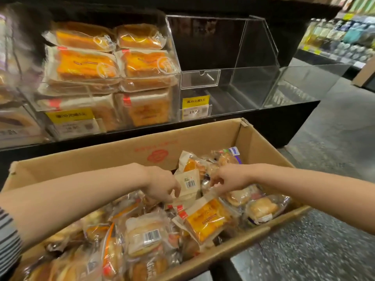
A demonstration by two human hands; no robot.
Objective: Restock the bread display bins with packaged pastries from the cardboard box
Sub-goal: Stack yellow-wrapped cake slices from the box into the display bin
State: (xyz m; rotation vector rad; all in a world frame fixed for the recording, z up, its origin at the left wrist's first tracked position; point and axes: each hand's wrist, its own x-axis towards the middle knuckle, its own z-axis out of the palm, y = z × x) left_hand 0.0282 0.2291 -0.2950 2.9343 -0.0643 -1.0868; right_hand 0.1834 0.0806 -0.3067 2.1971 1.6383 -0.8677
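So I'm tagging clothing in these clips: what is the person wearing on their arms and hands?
Both forearms are bare, and neither the left hand nor the right hand wears a glove. No watch, ring or bracelet shows. The only clothing in view is a striped sleeve, in dark and light bands, on the left upper arm at the picture's edge. The right arm shows no sleeve.

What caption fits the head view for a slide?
Both hands, left hand and right hand, reach among packaged pastries in the cardboard box.
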